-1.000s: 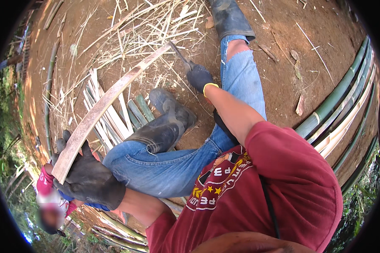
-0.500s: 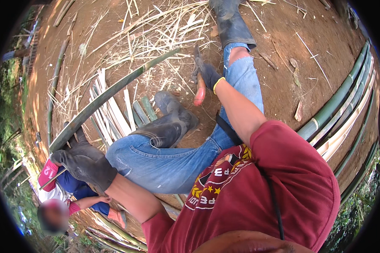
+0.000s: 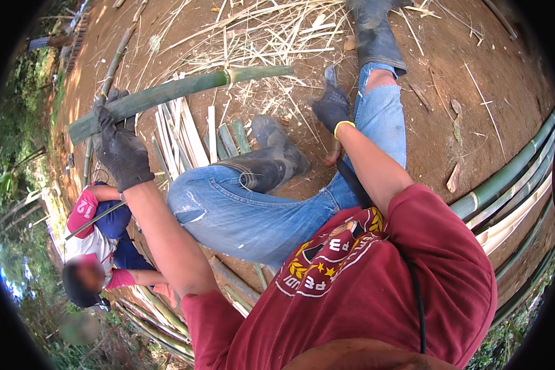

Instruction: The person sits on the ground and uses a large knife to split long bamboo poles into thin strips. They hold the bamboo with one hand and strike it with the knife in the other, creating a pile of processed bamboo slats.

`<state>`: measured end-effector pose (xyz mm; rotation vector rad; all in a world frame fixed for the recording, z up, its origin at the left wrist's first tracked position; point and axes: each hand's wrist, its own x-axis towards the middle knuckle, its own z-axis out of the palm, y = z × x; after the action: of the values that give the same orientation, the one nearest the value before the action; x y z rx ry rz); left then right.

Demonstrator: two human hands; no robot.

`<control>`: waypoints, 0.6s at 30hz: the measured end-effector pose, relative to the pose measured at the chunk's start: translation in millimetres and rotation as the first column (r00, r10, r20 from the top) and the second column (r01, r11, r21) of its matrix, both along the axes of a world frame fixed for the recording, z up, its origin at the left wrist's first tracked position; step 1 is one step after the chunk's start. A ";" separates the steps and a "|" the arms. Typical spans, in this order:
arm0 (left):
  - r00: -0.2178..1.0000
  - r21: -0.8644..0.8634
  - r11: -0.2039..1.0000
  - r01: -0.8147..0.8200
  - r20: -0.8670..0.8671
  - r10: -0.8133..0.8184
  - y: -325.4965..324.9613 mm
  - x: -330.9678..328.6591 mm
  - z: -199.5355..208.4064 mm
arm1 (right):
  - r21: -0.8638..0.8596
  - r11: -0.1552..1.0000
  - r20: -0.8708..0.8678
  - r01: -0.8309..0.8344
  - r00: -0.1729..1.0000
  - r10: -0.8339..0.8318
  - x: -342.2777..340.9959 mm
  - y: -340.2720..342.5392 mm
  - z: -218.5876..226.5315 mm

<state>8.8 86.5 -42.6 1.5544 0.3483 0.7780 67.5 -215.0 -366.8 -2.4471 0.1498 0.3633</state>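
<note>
My left hand [image 3: 122, 151], in a black glove, grips the left end of a long green split bamboo piece [image 3: 179, 89]. The piece lies nearly level across the ground, above my bent knee. My right hand [image 3: 332, 106], also in a black glove with a yellow cuff, hovers beside my right shin above my black rubber boot [image 3: 271, 161]. A brown handle-like thing [image 3: 335, 153] shows just under that wrist; whether the hand holds it is hidden. A stack of pale bamboo slats [image 3: 185, 135] lies on the dirt under the green piece.
Another person [image 3: 98, 246] in a pink and blue shirt crouches at the lower left. Long green bamboo poles [image 3: 512, 179] lie along the right side. Dry shavings and splinters [image 3: 271, 37] litter the brown dirt at the top. My other boot [image 3: 376, 34] reaches toward the top edge.
The bamboo piece swung from a steep diagonal to nearly level, green side now showing. My left hand rose with it. My right hand came down from the shavings toward my shin.
</note>
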 end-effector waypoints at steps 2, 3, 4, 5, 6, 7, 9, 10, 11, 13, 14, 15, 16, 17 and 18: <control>1.000 -0.019 0.999 -0.026 0.014 0.026 -6.6 1.3 -1.2 | 0.107 0.967 0.329 -0.231 0.926 0.185 7.0 13.0 35.0; 0.999 0.013 0.999 -0.031 0.036 0.031 -4.8 0.6 0.5 | 0.150 0.931 0.404 -0.332 0.880 0.249 11.0 23.5 56.0; 0.997 0.034 0.998 -0.058 0.056 0.056 -4.4 0.3 6.2 | 0.186 0.882 0.480 -0.433 0.823 0.303 14.1 36.3 77.7; 0.994 0.054 0.995 -0.087 0.076 0.083 -4.7 -1.6 11.6 | 0.150 0.865 0.562 -0.480 0.760 0.325 13.4 51.2 99.9; 0.989 0.072 0.990 -0.118 0.098 0.110 -4.1 -4.8 16.1 | 0.108 0.845 0.640 -0.523 0.687 0.344 11.0 66.5 122.8; 0.989 0.064 0.993 -0.100 0.117 0.093 -1.4 -9.2 18.8 | 0.058 0.822 0.715 -0.566 0.598 0.362 8.1 80.8 139.0; 0.984 0.060 0.994 -0.091 0.162 0.080 6.9 -20.9 28.2 | 0.016 0.792 0.778 -0.610 0.505 0.373 1.1 101.3 153.1; 0.980 0.052 0.995 -0.085 0.183 0.074 3.9 -21.0 35.9 | -0.003 0.800 0.815 -0.600 0.462 0.350 5.3 105.6 154.7; 0.974 0.017 0.995 -0.093 0.207 0.088 6.5 -20.2 44.1 | 0.090 0.782 0.790 -0.616 0.523 0.321 19.8 104.6 144.2; 0.951 -0.010 0.994 -0.111 0.288 0.109 26.7 -31.0 66.5 | 0.128 0.797 0.662 -0.590 0.650 0.375 43.2 86.0 110.2; 0.951 0.021 0.998 -0.060 0.305 0.050 35.7 -37.8 77.7 | 0.044 0.836 0.545 -0.547 0.715 0.439 48.0 73.0 97.3; 0.949 0.039 0.999 -0.009 0.315 -0.004 42.0 -43.7 86.3 | -0.015 0.840 0.484 -0.543 0.731 0.481 43.8 63.1 96.9; 0.944 0.049 0.997 0.052 0.323 -0.065 52.7 -44.7 87.6 | -0.083 0.844 0.417 -0.530 0.751 0.513 40.3 50.8 101.2; 0.939 0.075 0.997 0.034 0.340 -0.058 88.5 -43.0 88.6 | -0.113 0.856 0.411 -0.504 0.761 0.503 38.8 48.2 112.0; 0.941 0.128 0.992 -0.018 0.337 -0.027 114.2 -63.8 104.3 | -0.112 0.853 0.406 -0.510 0.760 0.508 28.8 58.7 121.8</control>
<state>-55.0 200.7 61.7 1.5062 0.0406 1.0625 96.3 -156.3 -245.0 -2.4644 -0.7236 0.0462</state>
